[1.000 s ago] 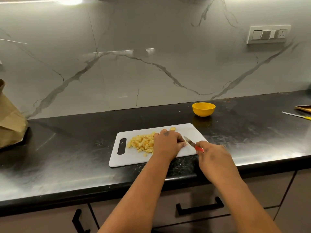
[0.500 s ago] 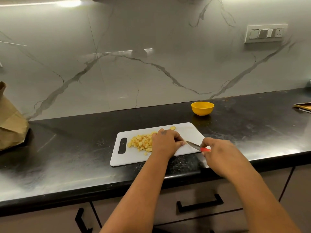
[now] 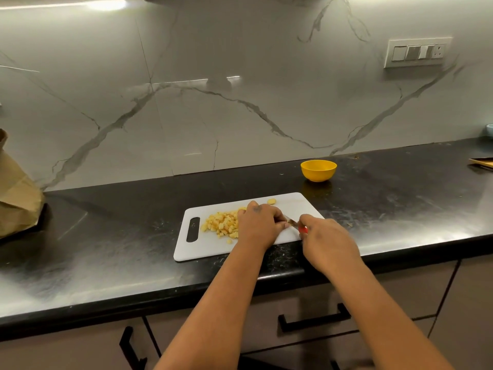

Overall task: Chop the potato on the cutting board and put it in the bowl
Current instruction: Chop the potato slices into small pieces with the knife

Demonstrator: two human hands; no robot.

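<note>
We are looking at a black bench point(image 3: 106, 249) that is carrying a white cutting board point(image 3: 293, 206) near its front edge, a yellow bowl point(image 3: 318, 170) behind it, a brown paper bag point(image 3: 16, 193) at far left and a wooden tray point(image 3: 482, 162) at far right.

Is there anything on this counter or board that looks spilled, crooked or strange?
Nothing much. One potato slice lies alone near the far edge of the cutting board, apart from the diced pile. The board sits slightly askew to the counter edge. The yellow bowl stands upright.
</note>
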